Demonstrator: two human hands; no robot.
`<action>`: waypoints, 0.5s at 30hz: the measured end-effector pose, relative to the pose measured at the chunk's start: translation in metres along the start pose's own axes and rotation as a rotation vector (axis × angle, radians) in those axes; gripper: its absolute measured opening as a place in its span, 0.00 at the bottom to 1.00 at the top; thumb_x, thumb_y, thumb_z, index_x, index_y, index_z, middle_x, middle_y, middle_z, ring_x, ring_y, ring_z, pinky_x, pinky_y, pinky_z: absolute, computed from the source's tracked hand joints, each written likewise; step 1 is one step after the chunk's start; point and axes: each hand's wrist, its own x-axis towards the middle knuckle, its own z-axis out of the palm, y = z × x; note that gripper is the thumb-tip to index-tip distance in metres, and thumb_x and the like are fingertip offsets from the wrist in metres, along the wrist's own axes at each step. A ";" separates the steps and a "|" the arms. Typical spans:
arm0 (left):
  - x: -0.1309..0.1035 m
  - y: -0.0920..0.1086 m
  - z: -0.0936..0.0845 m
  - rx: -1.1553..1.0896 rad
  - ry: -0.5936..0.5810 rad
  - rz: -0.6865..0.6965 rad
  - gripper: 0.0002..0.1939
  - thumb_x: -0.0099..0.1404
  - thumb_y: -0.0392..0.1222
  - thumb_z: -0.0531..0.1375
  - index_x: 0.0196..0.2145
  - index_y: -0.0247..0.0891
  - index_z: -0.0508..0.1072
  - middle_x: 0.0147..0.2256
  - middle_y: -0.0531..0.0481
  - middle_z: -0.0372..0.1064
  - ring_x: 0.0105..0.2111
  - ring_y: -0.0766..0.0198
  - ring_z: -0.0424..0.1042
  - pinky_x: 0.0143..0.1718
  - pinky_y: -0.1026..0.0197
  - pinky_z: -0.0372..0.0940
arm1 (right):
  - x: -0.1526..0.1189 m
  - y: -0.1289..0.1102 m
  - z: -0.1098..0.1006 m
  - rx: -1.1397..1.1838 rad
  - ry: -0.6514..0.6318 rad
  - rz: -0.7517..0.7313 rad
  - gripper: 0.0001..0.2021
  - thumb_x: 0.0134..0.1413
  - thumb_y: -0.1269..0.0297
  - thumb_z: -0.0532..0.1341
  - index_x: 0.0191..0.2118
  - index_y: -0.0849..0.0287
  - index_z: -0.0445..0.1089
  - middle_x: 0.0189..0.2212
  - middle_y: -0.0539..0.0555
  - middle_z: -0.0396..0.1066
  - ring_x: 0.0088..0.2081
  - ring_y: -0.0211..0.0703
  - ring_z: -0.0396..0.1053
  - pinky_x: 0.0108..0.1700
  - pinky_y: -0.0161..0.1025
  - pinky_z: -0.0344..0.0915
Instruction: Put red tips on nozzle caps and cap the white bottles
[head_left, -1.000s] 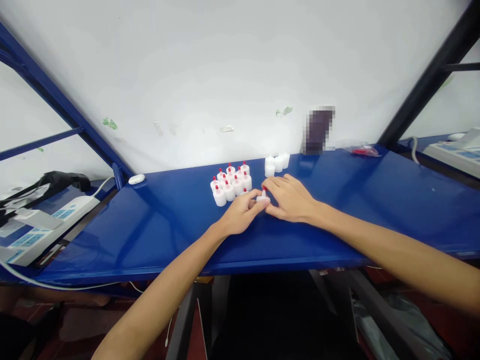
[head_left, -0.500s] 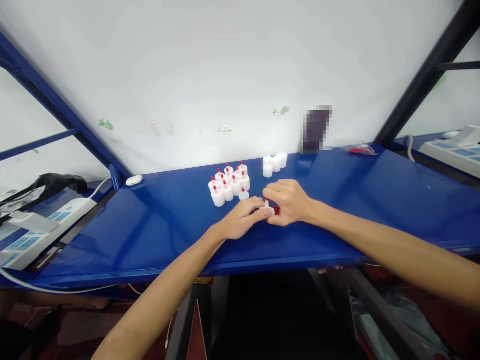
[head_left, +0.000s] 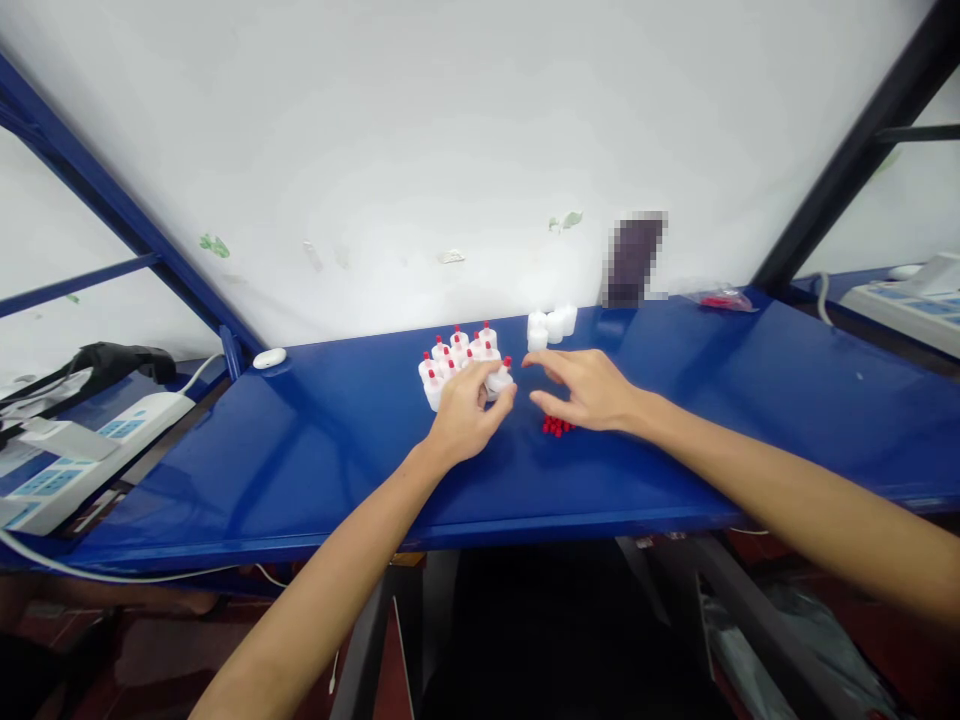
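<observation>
My left hand (head_left: 469, 408) grips a small white bottle (head_left: 498, 380) with a red tip, at the right front of a group of similar red-tipped bottles (head_left: 459, 346). Part of that group is hidden behind the hand. To the right, my right hand (head_left: 589, 388) is held with thumb and fingers apart and nothing between them. Just below its thumb lies a small pile of red caps (head_left: 556, 427) on the blue table (head_left: 337, 460). Several white bottles without red tips (head_left: 555, 324) stand farther back, beyond my right hand.
A white oval object (head_left: 269, 358) lies at the table's back left. Near the right rear corner is a clear plastic bag (head_left: 721, 299) with red things inside. Power strips (head_left: 97, 455) sit at the left, and a blue frame post (head_left: 142, 230) rises there.
My left hand has carried the bottle left to the group. My right hand has let go and moved slightly right and up, uncovering the red caps.
</observation>
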 end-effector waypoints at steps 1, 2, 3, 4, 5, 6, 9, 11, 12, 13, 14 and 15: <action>0.001 -0.003 0.000 0.063 0.058 0.010 0.15 0.69 0.48 0.57 0.47 0.36 0.72 0.37 0.49 0.66 0.27 0.68 0.61 0.31 0.62 0.61 | 0.000 0.004 -0.002 0.021 -0.003 0.043 0.20 0.61 0.52 0.54 0.51 0.60 0.69 0.28 0.52 0.71 0.26 0.41 0.63 0.32 0.39 0.56; 0.001 -0.007 0.000 0.115 0.089 0.021 0.15 0.69 0.48 0.57 0.48 0.37 0.72 0.42 0.46 0.66 0.29 0.67 0.64 0.33 0.62 0.62 | 0.000 0.007 -0.003 0.039 -0.004 0.082 0.19 0.61 0.53 0.54 0.50 0.60 0.69 0.26 0.51 0.69 0.25 0.41 0.62 0.32 0.38 0.55; 0.002 -0.010 0.000 0.157 0.100 0.032 0.16 0.70 0.49 0.57 0.49 0.37 0.73 0.45 0.44 0.65 0.31 0.66 0.66 0.35 0.61 0.64 | 0.001 0.009 -0.003 0.053 -0.005 0.115 0.18 0.61 0.54 0.54 0.48 0.60 0.70 0.24 0.49 0.67 0.24 0.40 0.61 0.31 0.38 0.55; 0.002 -0.013 0.000 0.195 0.100 0.042 0.15 0.70 0.48 0.57 0.49 0.37 0.72 0.48 0.43 0.65 0.34 0.64 0.68 0.37 0.61 0.65 | 0.002 0.012 -0.003 0.063 -0.009 0.141 0.16 0.61 0.55 0.54 0.46 0.59 0.70 0.23 0.48 0.66 0.24 0.39 0.60 0.31 0.38 0.55; 0.002 -0.015 0.000 0.233 0.100 0.052 0.15 0.70 0.47 0.57 0.51 0.38 0.72 0.49 0.43 0.65 0.38 0.62 0.70 0.39 0.60 0.66 | 0.002 0.013 -0.002 0.070 -0.012 0.160 0.15 0.61 0.56 0.55 0.45 0.59 0.71 0.22 0.48 0.65 0.23 0.39 0.60 0.31 0.38 0.54; 0.003 -0.016 0.000 0.270 0.102 0.057 0.15 0.70 0.45 0.57 0.52 0.39 0.71 0.49 0.43 0.66 0.42 0.60 0.71 0.42 0.60 0.66 | 0.003 0.015 0.000 0.074 -0.016 0.175 0.13 0.60 0.57 0.55 0.44 0.59 0.71 0.21 0.47 0.64 0.23 0.39 0.60 0.31 0.37 0.54; 0.003 -0.018 0.000 0.368 0.108 0.041 0.14 0.69 0.41 0.58 0.51 0.40 0.70 0.49 0.45 0.71 0.47 0.56 0.72 0.46 0.57 0.66 | 0.005 0.017 0.003 0.079 -0.028 0.198 0.11 0.59 0.60 0.56 0.41 0.59 0.72 0.20 0.46 0.63 0.23 0.38 0.59 0.30 0.37 0.53; 0.004 -0.018 0.001 0.409 0.091 0.014 0.13 0.68 0.41 0.59 0.49 0.39 0.70 0.47 0.45 0.73 0.46 0.54 0.73 0.45 0.56 0.67 | 0.005 0.019 0.004 0.082 -0.035 0.211 0.11 0.59 0.60 0.56 0.40 0.59 0.72 0.20 0.47 0.63 0.22 0.37 0.59 0.30 0.37 0.52; 0.004 -0.018 0.001 0.420 0.077 0.005 0.13 0.67 0.42 0.60 0.49 0.39 0.70 0.46 0.45 0.74 0.45 0.54 0.73 0.45 0.55 0.67 | 0.005 0.019 0.004 0.084 -0.038 0.218 0.11 0.59 0.61 0.56 0.40 0.59 0.72 0.20 0.47 0.63 0.22 0.37 0.58 0.30 0.37 0.52; 0.004 -0.018 0.002 0.427 0.063 0.003 0.12 0.67 0.42 0.60 0.48 0.39 0.70 0.45 0.45 0.74 0.45 0.53 0.74 0.44 0.55 0.67 | 0.005 0.020 0.004 0.086 -0.041 0.225 0.11 0.59 0.61 0.56 0.39 0.59 0.72 0.20 0.47 0.63 0.22 0.37 0.58 0.30 0.38 0.52; 0.004 -0.018 0.002 0.433 0.054 0.005 0.12 0.67 0.43 0.60 0.47 0.38 0.71 0.45 0.44 0.74 0.45 0.53 0.74 0.44 0.55 0.67 | 0.005 0.021 0.004 0.089 -0.044 0.232 0.10 0.59 0.61 0.56 0.39 0.59 0.72 0.20 0.47 0.63 0.22 0.37 0.58 0.30 0.38 0.52; 0.004 -0.018 0.002 0.440 0.053 0.009 0.11 0.67 0.43 0.61 0.46 0.38 0.71 0.45 0.44 0.73 0.45 0.54 0.74 0.44 0.55 0.67 | 0.005 0.021 0.004 0.092 -0.047 0.239 0.10 0.59 0.61 0.56 0.38 0.59 0.72 0.20 0.47 0.63 0.22 0.37 0.58 0.30 0.38 0.52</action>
